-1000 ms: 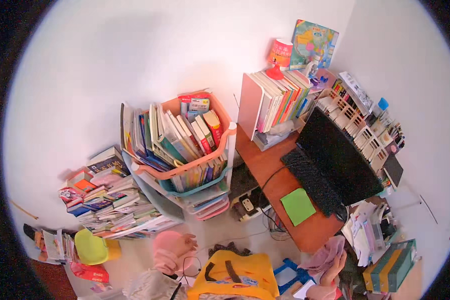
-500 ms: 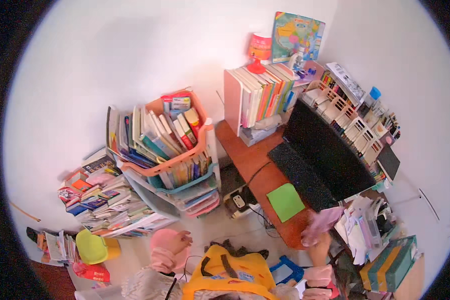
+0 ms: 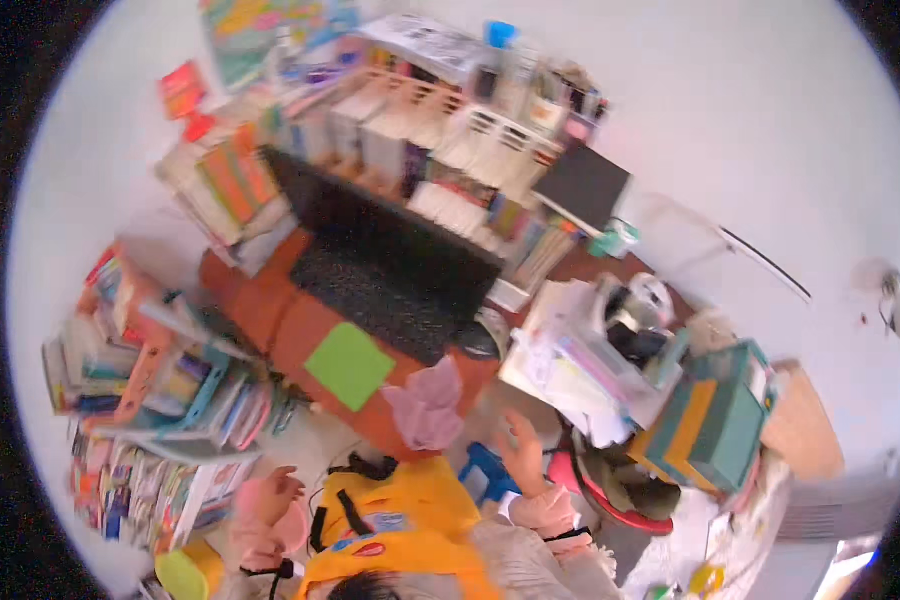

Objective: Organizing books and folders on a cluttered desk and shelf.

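Note:
My right hand (image 3: 520, 452) is raised off the right front corner of the desk, fingers apart, with nothing in it. Close to it, a crumpled pink cloth (image 3: 427, 405) lies at the desk's front edge. A bright green square (image 3: 350, 366) lies flat left of the cloth. My left hand (image 3: 280, 490) hangs in the air at the lower left with loosely bent fingers and holds nothing I can see. Beneath it is a pink round thing (image 3: 295, 525), partly hidden. The picture is somewhat smeared by motion.
On the brown desk (image 3: 245, 295) stand a black monitor (image 3: 390, 235) and rows of books. Papers (image 3: 560, 350) and a green box (image 3: 725, 425) are at the right. A cart of books (image 3: 135, 385) is on the left. A yellow apron (image 3: 400, 510) covers my front.
The view has swung right, so desk and cart sit further left. My right hand has come away from the pink cloth, which now rests on the desk edge. My left hand stays low.

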Tool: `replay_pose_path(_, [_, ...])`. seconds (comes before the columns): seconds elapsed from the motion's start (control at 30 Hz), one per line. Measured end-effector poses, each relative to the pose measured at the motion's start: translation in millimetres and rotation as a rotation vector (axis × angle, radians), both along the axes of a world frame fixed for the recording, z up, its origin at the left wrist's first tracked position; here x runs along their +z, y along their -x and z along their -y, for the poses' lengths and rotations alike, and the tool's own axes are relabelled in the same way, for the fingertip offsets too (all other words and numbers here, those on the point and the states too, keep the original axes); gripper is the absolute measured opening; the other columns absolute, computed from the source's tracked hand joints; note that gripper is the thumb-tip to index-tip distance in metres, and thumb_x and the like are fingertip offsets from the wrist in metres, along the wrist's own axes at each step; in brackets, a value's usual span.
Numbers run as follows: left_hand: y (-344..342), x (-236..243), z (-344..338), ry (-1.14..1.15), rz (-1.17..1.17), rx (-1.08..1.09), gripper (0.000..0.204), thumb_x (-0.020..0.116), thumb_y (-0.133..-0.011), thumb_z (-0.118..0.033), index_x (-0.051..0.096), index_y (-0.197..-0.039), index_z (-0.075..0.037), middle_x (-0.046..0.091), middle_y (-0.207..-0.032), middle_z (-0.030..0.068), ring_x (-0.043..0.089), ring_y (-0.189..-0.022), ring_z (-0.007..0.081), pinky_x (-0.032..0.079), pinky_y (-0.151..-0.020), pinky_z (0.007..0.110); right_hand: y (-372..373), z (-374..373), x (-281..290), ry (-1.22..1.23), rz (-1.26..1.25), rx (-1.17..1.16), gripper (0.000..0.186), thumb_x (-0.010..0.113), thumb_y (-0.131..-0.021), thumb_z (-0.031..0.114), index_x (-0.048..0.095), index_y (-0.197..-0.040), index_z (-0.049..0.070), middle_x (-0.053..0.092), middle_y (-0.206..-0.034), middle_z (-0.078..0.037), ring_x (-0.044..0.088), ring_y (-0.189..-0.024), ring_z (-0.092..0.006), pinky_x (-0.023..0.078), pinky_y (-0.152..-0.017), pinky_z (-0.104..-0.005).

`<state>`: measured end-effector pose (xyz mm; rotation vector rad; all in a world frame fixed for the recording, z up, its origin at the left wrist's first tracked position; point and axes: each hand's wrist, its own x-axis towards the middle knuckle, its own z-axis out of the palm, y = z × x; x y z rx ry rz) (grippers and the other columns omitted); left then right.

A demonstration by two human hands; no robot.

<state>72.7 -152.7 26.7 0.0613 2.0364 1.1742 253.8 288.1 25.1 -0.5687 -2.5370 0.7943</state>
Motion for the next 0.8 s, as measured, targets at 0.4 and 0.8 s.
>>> replay_pose_path(0.4, [9, 42, -388, -0.487, -0.047, -0.795, 0.041, 0.062, -0.084, -0.02, 0.048, -0.119, -0.003, 0.059, -0.105, 0.0101, 0.057, -0.098, 0.0153, 0.047, -0.082, 0.028, -153, -217, -19, 0.827, -0.719, -1.029, 0.043, 0.053, -0.086, 0.031, 0.045, -0.121, 0.007, 0.047, -0.118, -0.005, 0.046, -0.101, -0.017, 0.04, -0.082, -0.0362])
replay_pose_path(0.8, [-10, -25, -642, -0.395, -0.107, -0.608, 0.072, 0.047, -0.087, -0.047, 0.03, -0.132, 0.006, 0.045, -0.128, 0.0212, 0.044, -0.118, 0.0287, 0.032, -0.099, 0.033, -148, -268, -43, 1.149, -0.49, -0.989, 0.039, 0.054, -0.082, 0.044, 0.053, -0.11, 0.016, 0.053, -0.106, -0.003, 0.049, -0.091, -0.0177, 0.042, -0.07, -0.0379])
